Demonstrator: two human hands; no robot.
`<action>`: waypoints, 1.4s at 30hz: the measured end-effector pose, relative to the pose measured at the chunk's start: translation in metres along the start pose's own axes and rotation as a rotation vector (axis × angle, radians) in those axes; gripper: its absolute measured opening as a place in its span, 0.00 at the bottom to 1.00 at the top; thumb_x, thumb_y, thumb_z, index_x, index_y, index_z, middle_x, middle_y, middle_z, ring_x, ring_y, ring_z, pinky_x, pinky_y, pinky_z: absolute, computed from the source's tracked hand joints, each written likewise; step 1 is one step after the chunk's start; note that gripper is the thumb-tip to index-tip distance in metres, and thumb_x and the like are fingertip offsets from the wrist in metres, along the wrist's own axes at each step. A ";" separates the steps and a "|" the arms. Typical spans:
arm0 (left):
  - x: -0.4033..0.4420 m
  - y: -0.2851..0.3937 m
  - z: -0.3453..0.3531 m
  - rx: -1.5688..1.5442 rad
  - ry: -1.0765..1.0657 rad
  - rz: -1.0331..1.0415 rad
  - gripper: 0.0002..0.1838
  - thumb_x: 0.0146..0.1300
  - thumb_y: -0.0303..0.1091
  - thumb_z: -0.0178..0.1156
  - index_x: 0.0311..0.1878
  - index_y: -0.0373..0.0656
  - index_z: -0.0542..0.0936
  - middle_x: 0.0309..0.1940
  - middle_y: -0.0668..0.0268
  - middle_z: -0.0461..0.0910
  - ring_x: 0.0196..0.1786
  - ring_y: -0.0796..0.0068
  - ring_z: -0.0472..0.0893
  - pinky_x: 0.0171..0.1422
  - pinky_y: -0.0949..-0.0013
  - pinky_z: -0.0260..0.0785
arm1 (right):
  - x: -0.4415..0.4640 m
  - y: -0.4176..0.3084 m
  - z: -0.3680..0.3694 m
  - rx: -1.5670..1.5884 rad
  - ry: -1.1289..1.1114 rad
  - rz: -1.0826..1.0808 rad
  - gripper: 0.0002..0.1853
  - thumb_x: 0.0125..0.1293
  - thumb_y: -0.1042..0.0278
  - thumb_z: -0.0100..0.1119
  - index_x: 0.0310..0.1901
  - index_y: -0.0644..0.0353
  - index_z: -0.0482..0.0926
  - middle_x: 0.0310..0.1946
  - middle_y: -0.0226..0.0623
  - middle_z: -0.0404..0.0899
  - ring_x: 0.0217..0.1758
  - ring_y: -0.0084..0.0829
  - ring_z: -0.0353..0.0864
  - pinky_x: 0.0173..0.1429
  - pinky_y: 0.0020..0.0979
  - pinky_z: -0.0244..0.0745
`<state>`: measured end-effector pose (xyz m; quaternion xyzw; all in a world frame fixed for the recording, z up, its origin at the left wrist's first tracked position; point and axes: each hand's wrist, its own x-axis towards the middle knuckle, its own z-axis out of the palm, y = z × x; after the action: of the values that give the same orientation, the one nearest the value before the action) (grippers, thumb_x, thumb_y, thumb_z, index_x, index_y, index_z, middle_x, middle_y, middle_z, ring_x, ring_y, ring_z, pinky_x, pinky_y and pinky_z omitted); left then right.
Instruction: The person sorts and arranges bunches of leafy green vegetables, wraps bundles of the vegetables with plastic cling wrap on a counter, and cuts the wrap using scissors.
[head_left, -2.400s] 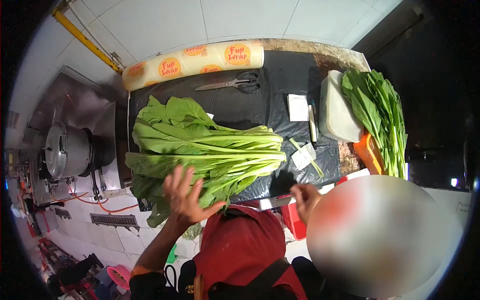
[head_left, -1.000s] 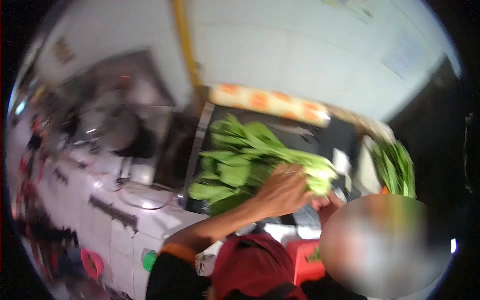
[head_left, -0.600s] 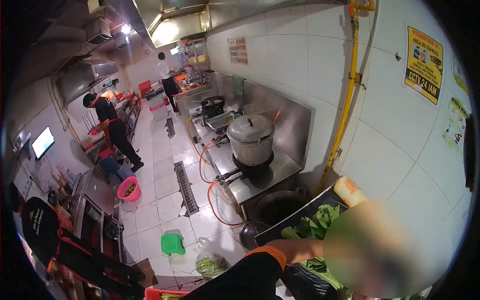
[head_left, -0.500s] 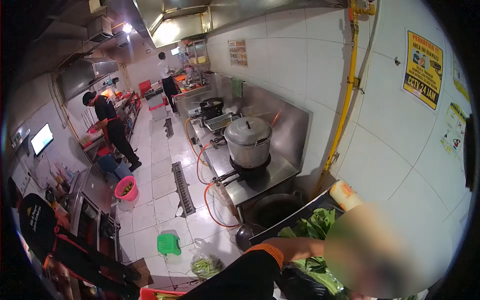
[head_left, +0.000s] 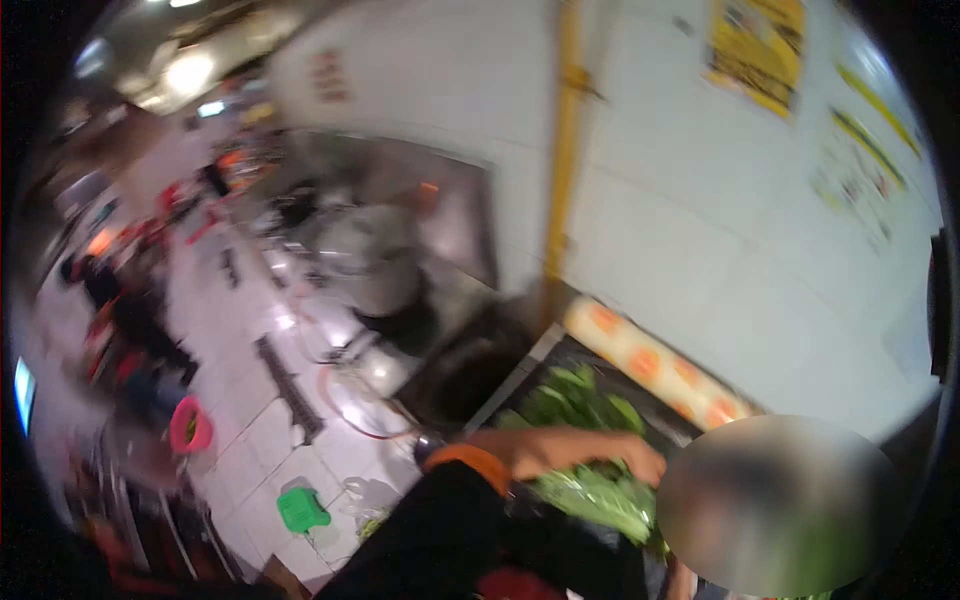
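Observation:
My left hand point(head_left: 625, 455), at the end of a black sleeve with an orange cuff, reaches across the counter. Its fingers curl down over a bunch of leafy greens point(head_left: 600, 500), pale-stemmed and partly in clear plastic. Darker broad leaves point(head_left: 575, 400) lie just beyond the wrist. A blurred oval hides the area right of my left hand. Below its left edge a narrow strip of skin shows, perhaps part of my right hand; its fingers are hidden.
A patterned roll point(head_left: 650, 360) lies along the tiled wall by the black counter. Beyond stand a big lidded pot point(head_left: 370, 255) on the stove and a yellow pipe point(head_left: 565, 150). A green stool point(head_left: 302, 510) and pink bucket point(head_left: 190, 425) are on the floor; a person works at far left.
The view has swung right and down, smearing the background. My left hand, earlier covered by the blurred oval, now shows over the greens. More of the patterned roll is visible.

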<state>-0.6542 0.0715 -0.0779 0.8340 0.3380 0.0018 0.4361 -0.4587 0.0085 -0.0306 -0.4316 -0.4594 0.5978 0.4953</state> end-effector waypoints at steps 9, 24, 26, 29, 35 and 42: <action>-0.007 -0.016 -0.008 -0.139 0.020 -0.157 0.17 0.63 0.38 0.49 0.38 0.31 0.77 0.29 0.54 0.79 0.31 0.60 0.76 0.38 0.55 0.67 | 0.015 -0.021 0.014 -1.612 -0.860 -0.384 0.66 0.29 0.47 0.79 0.68 0.71 0.51 0.55 0.53 0.68 0.62 0.49 0.66 0.69 0.44 0.56; -0.067 0.064 0.012 1.041 0.450 -0.294 0.47 0.43 0.56 0.66 0.62 0.33 0.66 0.57 0.51 0.70 0.64 0.56 0.68 0.71 0.51 0.53 | 0.137 -0.013 0.031 -1.211 -1.523 0.797 0.37 0.39 0.53 0.72 0.51 0.67 0.73 0.47 0.52 0.78 0.46 0.42 0.80 0.50 0.40 0.75; -0.058 0.048 0.022 1.071 0.474 -0.310 0.39 0.48 0.50 0.63 0.60 0.33 0.67 0.54 0.53 0.72 0.61 0.58 0.70 0.68 0.54 0.56 | 0.121 -0.016 0.029 -1.508 -1.283 0.119 0.40 0.37 0.53 0.74 0.53 0.67 0.73 0.56 0.54 0.69 0.53 0.45 0.75 0.55 0.43 0.72; -0.056 0.046 0.022 1.059 0.508 -0.333 0.27 0.56 0.40 0.56 0.56 0.33 0.70 0.49 0.56 0.75 0.58 0.61 0.73 0.66 0.57 0.59 | 0.088 -0.002 0.023 -1.511 -1.123 -0.363 0.52 0.34 0.46 0.75 0.61 0.67 0.64 0.59 0.53 0.65 0.60 0.52 0.69 0.64 0.47 0.64; -0.091 0.081 0.022 0.986 0.662 -0.413 0.29 0.59 0.37 0.53 0.63 0.35 0.68 0.68 0.50 0.61 0.73 0.59 0.57 0.70 0.61 0.53 | 0.077 -0.007 0.027 -1.560 -0.955 -0.361 0.54 0.40 0.49 0.76 0.64 0.68 0.56 0.55 0.51 0.69 0.61 0.49 0.69 0.64 0.45 0.64; -0.186 0.078 0.016 0.895 1.027 -0.699 0.22 0.52 0.34 0.64 0.52 0.41 0.78 0.61 0.53 0.70 0.65 0.61 0.69 0.60 0.63 0.60 | 0.100 -0.009 0.036 -1.496 -1.104 -0.182 0.44 0.38 0.55 0.76 0.55 0.66 0.64 0.47 0.51 0.75 0.56 0.51 0.74 0.58 0.45 0.70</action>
<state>-0.7492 -0.0755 0.0230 0.6703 0.7108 0.1141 -0.1799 -0.5050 0.1033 -0.0205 -0.2554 -0.9272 0.2259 -0.1549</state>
